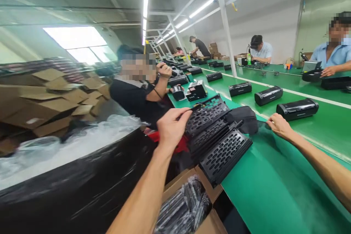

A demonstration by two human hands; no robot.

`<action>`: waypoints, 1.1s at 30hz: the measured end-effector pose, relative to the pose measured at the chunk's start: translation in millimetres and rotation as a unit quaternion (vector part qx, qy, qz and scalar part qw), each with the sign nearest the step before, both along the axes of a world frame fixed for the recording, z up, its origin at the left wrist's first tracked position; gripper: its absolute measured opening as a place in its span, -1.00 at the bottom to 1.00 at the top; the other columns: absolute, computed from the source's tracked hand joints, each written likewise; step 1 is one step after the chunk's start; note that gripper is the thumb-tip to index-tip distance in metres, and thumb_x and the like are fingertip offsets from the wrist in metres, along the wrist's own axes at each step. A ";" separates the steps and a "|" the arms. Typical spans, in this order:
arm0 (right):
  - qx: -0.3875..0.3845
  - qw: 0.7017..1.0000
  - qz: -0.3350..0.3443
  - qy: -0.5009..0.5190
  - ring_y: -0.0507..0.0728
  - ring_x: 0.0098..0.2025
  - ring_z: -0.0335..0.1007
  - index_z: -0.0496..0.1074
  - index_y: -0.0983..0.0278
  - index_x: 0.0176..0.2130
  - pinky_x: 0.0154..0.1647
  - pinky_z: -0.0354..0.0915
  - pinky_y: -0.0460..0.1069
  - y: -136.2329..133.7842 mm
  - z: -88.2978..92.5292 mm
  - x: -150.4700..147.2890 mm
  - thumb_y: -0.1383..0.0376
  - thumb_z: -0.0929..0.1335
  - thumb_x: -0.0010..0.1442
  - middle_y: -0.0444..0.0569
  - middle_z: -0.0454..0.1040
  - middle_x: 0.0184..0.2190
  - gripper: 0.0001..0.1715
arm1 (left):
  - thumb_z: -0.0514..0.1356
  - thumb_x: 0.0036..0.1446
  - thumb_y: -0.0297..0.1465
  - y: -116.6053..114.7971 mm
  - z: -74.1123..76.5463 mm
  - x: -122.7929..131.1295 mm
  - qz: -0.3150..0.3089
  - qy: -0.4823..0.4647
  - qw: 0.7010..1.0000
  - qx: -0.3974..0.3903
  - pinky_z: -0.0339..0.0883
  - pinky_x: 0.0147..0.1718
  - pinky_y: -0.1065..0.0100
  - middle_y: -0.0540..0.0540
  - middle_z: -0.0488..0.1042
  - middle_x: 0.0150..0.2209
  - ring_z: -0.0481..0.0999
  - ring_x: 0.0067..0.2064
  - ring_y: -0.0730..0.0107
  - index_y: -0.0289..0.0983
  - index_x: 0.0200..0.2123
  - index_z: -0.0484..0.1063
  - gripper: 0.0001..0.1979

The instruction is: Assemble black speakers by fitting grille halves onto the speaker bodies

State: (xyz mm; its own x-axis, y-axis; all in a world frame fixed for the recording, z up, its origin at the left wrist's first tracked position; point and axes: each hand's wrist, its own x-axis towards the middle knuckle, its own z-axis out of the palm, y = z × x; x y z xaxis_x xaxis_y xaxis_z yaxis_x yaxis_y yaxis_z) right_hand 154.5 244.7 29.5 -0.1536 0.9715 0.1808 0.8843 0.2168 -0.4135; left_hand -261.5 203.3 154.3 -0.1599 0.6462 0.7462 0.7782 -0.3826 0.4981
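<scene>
My left hand [174,126] is closed in a pinch at the far left corner of a black perforated panel [208,115]. A small dark piece shows at its fingertips, too blurred to name. My right hand [280,127] is also pinched, over the green table to the right. At its fingertips is a thin dark edge that I cannot make out, close to a dark, soft-looking bundle [244,119]. Between my hands, several black slotted panels lie stacked, and the nearest slotted panel [226,153] overhangs the table edge.
An open carton [192,204] of plastic-wrapped parts stands below the table edge. Black cylindrical housings [297,109] line the green table [263,186]. A co-worker in black [134,95] sits ahead on the left; others work across the table. Cardboard boxes [55,98] are piled left.
</scene>
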 end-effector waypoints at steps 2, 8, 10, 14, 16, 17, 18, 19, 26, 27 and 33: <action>-0.008 1.000 -0.020 -0.006 0.19 -0.08 0.46 0.51 0.25 -0.23 -0.09 0.28 0.00 -26.7 16.8 41.1 0.19 0.23 0.48 0.07 0.56 -0.14 -0.66 | 0.36 0.15 -0.15 -26.6 9.6 23.9 -0.042 -0.027 0.998 0.033 0.49 -0.11 0.21 -0.05 0.67 -0.25 0.60 -0.23 0.19 -0.15 -0.27 0.68 -0.78; -0.058 0.994 -0.093 -0.010 0.13 -0.43 0.30 0.28 0.17 -0.39 -0.36 0.15 -0.01 -136.2 85.7 132.4 0.06 0.19 0.45 -0.10 0.41 -0.51 -0.59 | 0.33 0.27 -0.29 -130.3 -61.4 159.2 -0.390 -0.073 0.901 -0.175 0.50 -0.33 0.36 -0.04 0.66 -0.37 0.63 -0.34 0.29 -0.13 -0.27 0.73 -0.86; -0.075 0.992 -0.103 -0.010 0.11 -0.47 0.23 0.24 0.17 -0.41 -0.38 0.12 -0.01 -167.9 106.3 139.3 0.03 0.17 0.45 -0.13 0.36 -0.54 -0.56 | 0.29 0.31 -0.32 -149.8 -100.3 201.4 -0.457 -0.079 0.855 -0.233 0.49 -0.33 0.39 -0.06 0.66 -0.37 0.63 -0.35 0.33 -0.17 -0.27 0.72 -0.82; -0.109 0.992 -0.062 0.021 0.07 -0.48 0.10 0.20 0.17 -0.43 -0.42 0.07 -0.02 -218.6 135.2 127.9 -0.08 0.18 0.46 -0.17 0.26 -0.54 -0.46 | 0.26 0.33 -0.30 -153.3 -145.8 242.6 -0.482 -0.038 0.832 -0.271 0.49 -0.22 0.32 -0.10 0.67 -0.31 0.62 -0.29 0.29 -0.18 -0.24 0.71 -0.80; -0.115 0.989 -0.031 0.088 0.06 -0.46 0.08 0.20 0.19 -0.42 -0.42 0.08 -0.03 -238.8 142.5 117.2 -0.18 0.19 0.45 -0.17 0.23 -0.52 -0.39 | 0.27 0.31 -0.28 -147.6 -148.1 241.5 -0.464 0.008 0.839 -0.284 0.48 -0.13 0.23 -0.12 0.67 -0.28 0.62 -0.20 0.19 -0.16 -0.23 0.70 -0.82; -0.119 0.984 -0.016 0.135 0.06 -0.44 0.08 0.22 0.20 -0.42 -0.41 0.10 -0.04 -247.2 143.4 112.1 -0.22 0.20 0.44 -0.16 0.22 -0.50 -0.36 | 0.29 0.29 -0.27 -145.3 -145.3 237.5 -0.453 0.023 0.844 -0.288 0.47 -0.08 0.18 -0.14 0.68 -0.23 0.61 -0.14 0.13 -0.16 -0.18 0.69 -0.82; -0.124 0.975 -0.002 0.187 0.06 -0.43 0.07 0.24 0.21 -0.42 -0.40 0.11 -0.04 -254.2 142.1 107.3 -0.25 0.22 0.42 -0.16 0.22 -0.49 -0.33 | 0.30 0.26 -0.26 -143.8 -140.5 232.6 -0.444 0.025 0.848 -0.290 0.45 -0.02 0.13 -0.17 0.68 -0.13 0.59 -0.06 0.08 -0.16 -0.07 0.67 -0.77; -0.134 0.961 0.009 0.240 0.05 -0.43 0.07 0.26 0.22 -0.42 -0.39 0.13 -0.04 -259.4 138.0 102.8 -0.28 0.24 0.40 -0.16 0.21 -0.48 -0.31 | 0.30 0.24 -0.26 -143.1 -134.5 227.8 -0.446 0.011 0.847 -0.290 0.43 0.04 0.09 -0.21 0.65 0.01 0.56 0.02 0.03 -0.16 0.08 0.61 -0.64; -0.334 0.810 -0.059 0.478 0.00 -0.56 0.19 0.22 0.19 -0.42 -0.51 0.26 -0.06 -262.9 53.5 79.9 -0.46 0.43 0.01 -0.22 0.25 -0.57 -0.17 | 0.23 0.26 -0.25 -152.7 -104.6 234.3 -0.526 -0.056 0.766 -0.364 0.42 -0.08 0.23 -0.16 0.70 -0.10 0.62 -0.14 0.18 -0.22 0.19 0.52 -0.54; -0.345 0.807 -0.084 0.472 0.00 -0.57 0.22 0.22 0.19 -0.42 -0.52 0.27 -0.06 -263.6 41.9 79.0 -0.46 0.44 -0.02 -0.22 0.27 -0.58 -0.17 | 0.23 0.27 -0.26 -154.7 -105.3 239.0 -0.502 -0.025 0.779 -0.374 0.41 -0.16 0.27 -0.12 0.71 -0.19 0.62 -0.23 0.23 -0.21 0.04 0.61 -0.67; -0.305 0.875 -0.106 0.361 0.08 -0.54 0.39 0.31 0.20 -0.38 -0.49 0.32 -0.03 -283.6 22.6 79.2 -0.32 0.27 0.29 -0.18 0.36 -0.60 -0.33 | 0.21 0.31 -0.31 -158.7 -111.0 248.5 -0.418 0.086 0.828 -0.364 0.33 -0.29 0.32 -0.04 0.72 -0.25 0.61 -0.32 0.29 -0.15 -0.18 0.64 -0.82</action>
